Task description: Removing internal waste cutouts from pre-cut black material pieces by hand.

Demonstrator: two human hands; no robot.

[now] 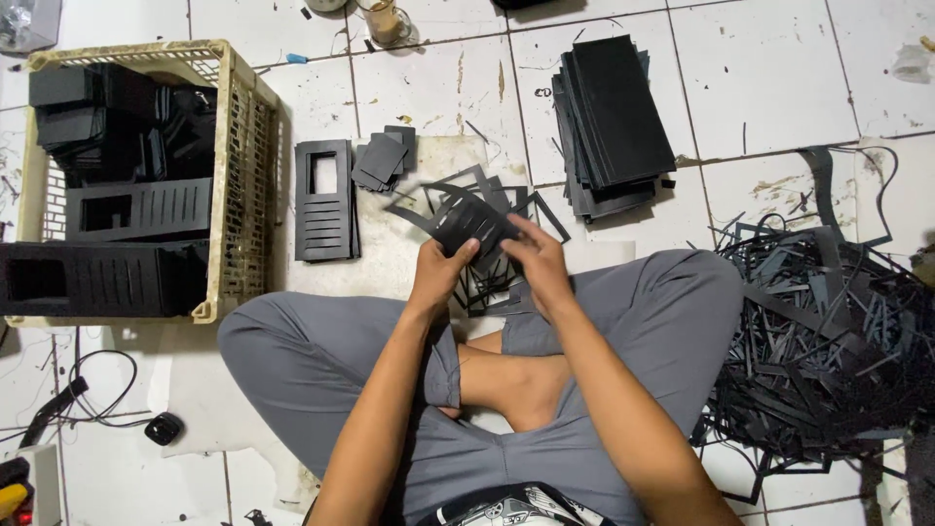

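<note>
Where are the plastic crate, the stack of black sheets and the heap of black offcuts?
plastic crate point(237, 185): head view, on its right slatted wall.
stack of black sheets point(614, 117): head view, middle of the top sheet.
heap of black offcuts point(818, 351): head view, middle of the tangled strips.

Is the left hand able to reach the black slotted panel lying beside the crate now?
Probably yes, once freed: the slotted panel lies uncovered on the floor, but the left hand has its grip on a cut black sheet.

2 hands point(440, 276), 1 crate point(243, 97)

Head camera looks steeply down, close over lap and tiled floor point(760, 88).
</note>
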